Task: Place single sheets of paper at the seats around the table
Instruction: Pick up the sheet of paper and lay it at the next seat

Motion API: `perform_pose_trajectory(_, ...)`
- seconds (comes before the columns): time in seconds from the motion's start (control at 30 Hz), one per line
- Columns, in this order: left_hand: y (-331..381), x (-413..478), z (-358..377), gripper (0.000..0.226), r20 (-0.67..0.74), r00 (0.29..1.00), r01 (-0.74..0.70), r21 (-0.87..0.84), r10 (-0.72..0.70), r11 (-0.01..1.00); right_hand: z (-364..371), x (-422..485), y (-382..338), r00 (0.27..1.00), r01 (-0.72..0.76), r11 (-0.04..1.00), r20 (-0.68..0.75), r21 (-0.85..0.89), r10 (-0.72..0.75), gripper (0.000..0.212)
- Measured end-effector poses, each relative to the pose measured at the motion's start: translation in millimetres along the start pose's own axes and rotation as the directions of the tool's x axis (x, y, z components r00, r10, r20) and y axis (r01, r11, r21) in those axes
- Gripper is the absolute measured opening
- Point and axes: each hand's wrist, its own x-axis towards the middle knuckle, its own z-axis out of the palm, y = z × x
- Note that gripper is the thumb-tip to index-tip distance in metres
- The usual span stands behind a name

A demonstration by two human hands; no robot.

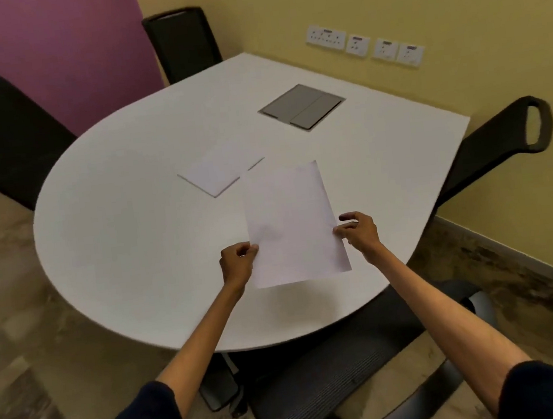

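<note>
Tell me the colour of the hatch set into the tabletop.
Grey, in the head view: the hatch sits flush in the white table.

A small office meeting room: a white rounded laminate table (129, 198) with a grey inset cable hatch (302, 106), black mesh office chairs (8, 136), and white wall sockets (365, 46).

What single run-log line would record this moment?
step: placing sheet | left hand: holds sheet | right hand: holds sheet | stack: on table
</note>
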Motion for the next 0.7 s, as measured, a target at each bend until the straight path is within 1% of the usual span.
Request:
perform_pose_trajectory(0.07,-8,1,1,0.010,0.003,0.999,0.048,-0.008,-0.048,0.999,3,15,7,0.999,-0.021,0.999,0.049,-0.045,0.023,0.044)
perform_pose_trajectory(0.17,-27,1,5,0.015,-0.029,0.991,0.126,-0.025,-0.127,0.992,9,38,21,0.989,-0.059,0.993,0.128,-0.104,0.072,0.047)
perform_pose_trajectory(0.27,-48,9,19,0.028,-0.096,0.970,0.226,0.008,-0.224,0.974,19,67,41,0.967,-0.075,0.974,0.224,-0.214,0.124,0.046)
perform_pose_trajectory(0.33,-58,9,20,0.037,-0.107,0.959,0.264,0.021,-0.261,0.964,24,70,51,0.958,-0.083,0.963,0.247,-0.258,0.148,0.045)
perform_pose_trajectory(0.47,-71,13,33,0.044,-0.120,0.946,0.309,0.047,-0.301,0.950,25,87,70,0.942,-0.074,0.941,0.287,-0.331,0.175,0.044)
perform_pose_trajectory(0.57,-88,17,47,0.043,-0.135,0.938,0.331,0.086,-0.319,0.940,28,101,90,0.926,-0.056,0.912,0.321,-0.407,0.200,0.044)
perform_pose_trajectory(0.7,-98,23,61,0.041,-0.156,0.934,0.345,0.157,-0.322,0.925,31,112,108,0.917,-0.032,0.892,0.341,-0.450,0.205,0.042)
